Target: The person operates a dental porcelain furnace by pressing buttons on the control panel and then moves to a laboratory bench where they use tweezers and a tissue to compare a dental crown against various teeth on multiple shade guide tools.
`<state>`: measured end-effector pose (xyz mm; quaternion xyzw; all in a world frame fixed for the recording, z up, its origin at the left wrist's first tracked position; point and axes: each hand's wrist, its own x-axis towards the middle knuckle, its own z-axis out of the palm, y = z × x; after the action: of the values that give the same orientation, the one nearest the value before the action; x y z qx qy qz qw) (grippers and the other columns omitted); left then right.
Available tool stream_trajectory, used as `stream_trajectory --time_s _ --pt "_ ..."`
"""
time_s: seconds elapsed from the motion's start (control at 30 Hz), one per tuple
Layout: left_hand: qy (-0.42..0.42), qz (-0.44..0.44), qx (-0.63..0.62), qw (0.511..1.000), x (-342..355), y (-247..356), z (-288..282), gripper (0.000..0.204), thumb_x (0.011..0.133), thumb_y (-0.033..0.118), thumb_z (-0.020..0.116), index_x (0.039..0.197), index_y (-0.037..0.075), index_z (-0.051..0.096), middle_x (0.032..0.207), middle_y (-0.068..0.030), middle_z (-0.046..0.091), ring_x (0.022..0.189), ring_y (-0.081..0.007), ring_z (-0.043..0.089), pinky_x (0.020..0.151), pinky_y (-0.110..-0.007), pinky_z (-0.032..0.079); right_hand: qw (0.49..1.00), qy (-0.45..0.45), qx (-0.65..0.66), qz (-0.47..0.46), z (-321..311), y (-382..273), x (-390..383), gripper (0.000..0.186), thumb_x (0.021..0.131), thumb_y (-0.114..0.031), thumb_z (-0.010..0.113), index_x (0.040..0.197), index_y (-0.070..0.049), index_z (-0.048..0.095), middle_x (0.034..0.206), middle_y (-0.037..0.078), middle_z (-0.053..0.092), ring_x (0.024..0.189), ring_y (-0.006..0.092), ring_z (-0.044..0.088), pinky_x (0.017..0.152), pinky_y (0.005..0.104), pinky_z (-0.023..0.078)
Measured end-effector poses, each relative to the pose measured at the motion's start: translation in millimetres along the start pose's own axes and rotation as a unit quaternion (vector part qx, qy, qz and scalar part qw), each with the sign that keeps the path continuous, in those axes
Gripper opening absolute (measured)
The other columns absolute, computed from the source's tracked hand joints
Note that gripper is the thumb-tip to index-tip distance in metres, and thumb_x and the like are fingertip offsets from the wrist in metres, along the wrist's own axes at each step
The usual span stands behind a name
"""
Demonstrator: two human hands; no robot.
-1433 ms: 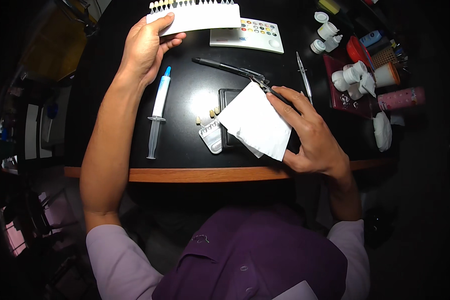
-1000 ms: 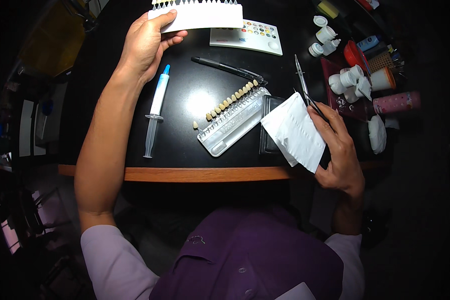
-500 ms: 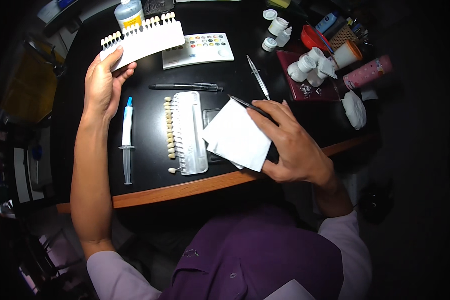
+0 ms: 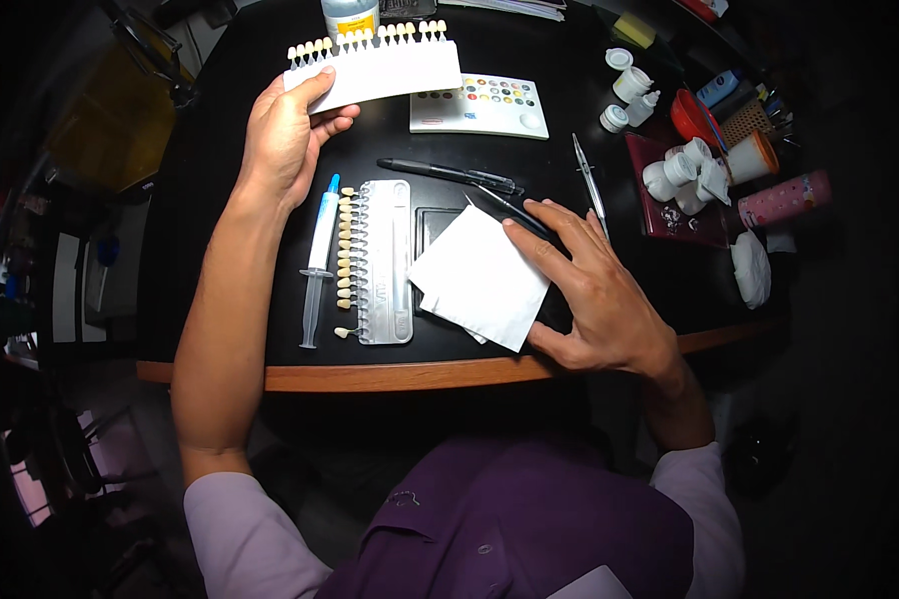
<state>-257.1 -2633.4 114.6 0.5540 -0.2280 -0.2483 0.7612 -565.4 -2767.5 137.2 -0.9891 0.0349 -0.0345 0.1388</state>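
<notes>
My left hand [image 4: 288, 135] grips a white dental shade guide [image 4: 390, 75] at its left end, thumb on the face; tooth-shaped tabs line its top edge. My right hand [image 4: 604, 285] is at the right edge of a folded white tissue [image 4: 484, 275], thumb and index finger spread along it. Between its index and middle fingers runs a thin black brush [image 4: 514, 212], tip pointing up left. The tissue overlaps a dark square plate [image 4: 432, 228]. Beside the plate lies a clear shade guide [image 4: 385, 265] with yellowish tooth tabs. A blue-tipped syringe [image 4: 320, 250] lies just left of these tabs.
A black pen [image 4: 440, 175] and tweezers [image 4: 589, 180] lie beyond the tissue. Behind are a card with coloured dots [image 4: 499, 115] and a bottle [image 4: 352, 15]. White jars [image 4: 669, 180], a red bowl [image 4: 697, 118] and a pink bottle [image 4: 784, 198] crowd the right. A wooden edge [image 4: 410, 376] runs along the front.
The view has shifted. Relative to the pen and syringe, the tissue, dark plate and clear shade guide have slid left with my right hand. My left hand still holds the white shade guide.
</notes>
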Motion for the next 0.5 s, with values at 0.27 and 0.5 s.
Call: stream_trajectory --time_s 0.27,0.5 --pt "-0.006 -0.003 0.002 1.000 0 0 2 0.026 0.100 0.019 0.060 0.115 -0.002 0.056 0.102 -0.0140 0.067 0.085 -0.0159 0.066 0.077 -0.028 0.054 0.997 0.053 0.051 0.011 -6 5 -11 0.072 0.079 -0.026 0.080 0.142 -0.002 0.053 0.140 0.025 0.050 0.130 0.0424 0.051 0.113 0.0587 0.035" --pt "-0.010 -0.001 0.007 1.000 0 0 1 0.032 0.100 0.019 0.062 0.121 -0.003 0.055 0.110 -0.0169 0.066 0.089 -0.0174 0.067 0.077 -0.028 0.055 0.993 0.109 0.044 0.019 -3 3 -15 0.053 0.081 -0.017 0.078 0.127 0.003 0.063 0.126 0.022 0.059 0.118 0.0374 0.059 0.102 0.0461 0.048"
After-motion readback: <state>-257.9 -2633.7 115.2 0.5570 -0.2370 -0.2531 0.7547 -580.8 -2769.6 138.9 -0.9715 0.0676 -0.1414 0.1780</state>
